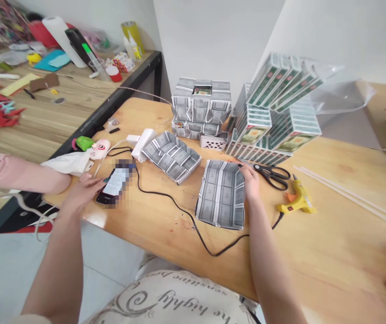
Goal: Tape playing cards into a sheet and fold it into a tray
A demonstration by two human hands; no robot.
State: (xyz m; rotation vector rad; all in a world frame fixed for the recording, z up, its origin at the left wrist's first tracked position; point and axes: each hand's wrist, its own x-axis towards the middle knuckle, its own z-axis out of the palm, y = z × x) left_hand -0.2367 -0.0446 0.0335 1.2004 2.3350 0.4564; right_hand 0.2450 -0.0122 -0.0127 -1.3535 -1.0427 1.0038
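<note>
My right hand (252, 184) grips the right wall of a shallow open box made of playing cards (218, 193), its grey-patterned card backs showing. This box rests slightly tilted near the middle of the table. At the left, my left hand (84, 191) is beside a smartphone (113, 184) with a lit screen. One finger with a dark nail reaches over the phone's edge; the other fingers are partly hidden. A second card box (172, 157) lies just behind the first. Farther back stands a larger stacked structure of cards (201, 105).
Several green-and-white card packs (270, 121) are stacked at the back right. Black-handled scissors (274, 175) and a yellow glue gun (297, 200) lie right of my hand. The gun's black cord (193, 220) loops across the table. A pink bottle (24, 174) lies at the left edge.
</note>
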